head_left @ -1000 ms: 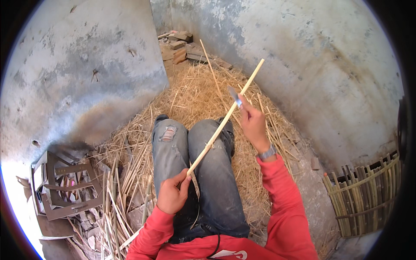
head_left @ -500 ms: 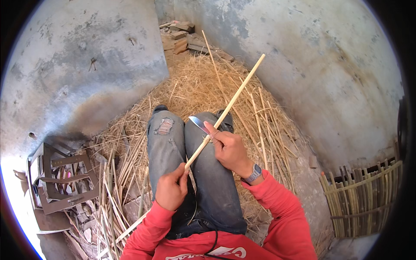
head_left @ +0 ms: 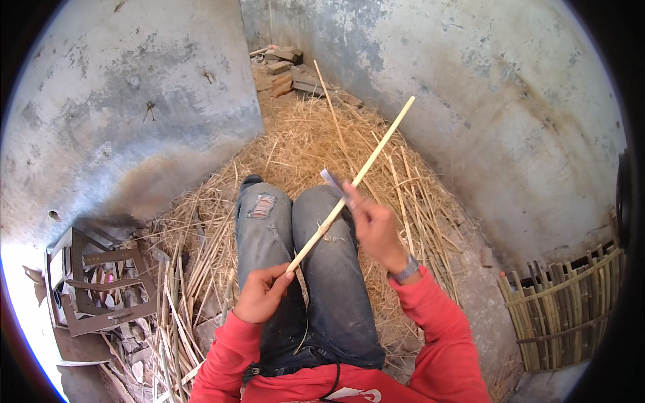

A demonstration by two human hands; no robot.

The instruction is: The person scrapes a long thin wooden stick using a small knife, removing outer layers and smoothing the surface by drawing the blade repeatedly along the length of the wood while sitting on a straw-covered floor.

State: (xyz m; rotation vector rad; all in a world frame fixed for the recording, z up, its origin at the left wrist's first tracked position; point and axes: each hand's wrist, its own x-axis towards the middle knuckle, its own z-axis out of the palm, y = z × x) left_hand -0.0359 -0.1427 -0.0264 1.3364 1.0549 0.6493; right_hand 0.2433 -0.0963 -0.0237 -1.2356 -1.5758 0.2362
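A long pale stick (head_left: 378, 149), apparently bamboo, slants across my lap, its far end up to the right. My left hand (head_left: 264, 293) is closed on its near end, thumb along the top. Farther up, my right hand (head_left: 377, 225) grips a knife whose blade (head_left: 332, 180) lies across the stick and points up to the left; its handle is hidden in my fingers. A small curl of shavings (head_left: 328, 236) hangs by the stick above my right thigh. My jeans-covered legs (head_left: 316, 208) are stretched out beneath.
Straw-like shavings (head_left: 302, 127) cover the floor ahead. Split sticks lie in bundles at left (head_left: 181, 302) and right (head_left: 423, 215). A slatted bamboo basket (head_left: 561, 312) stands at the right wall, a broken wooden frame (head_left: 107, 282) at the left. Bricks (head_left: 285, 60) are piled in the far corner.
My right hand and the knife have moved up along the stick, away from my left hand. The stick's far end sits slightly lower. My left hand keeps its hold.
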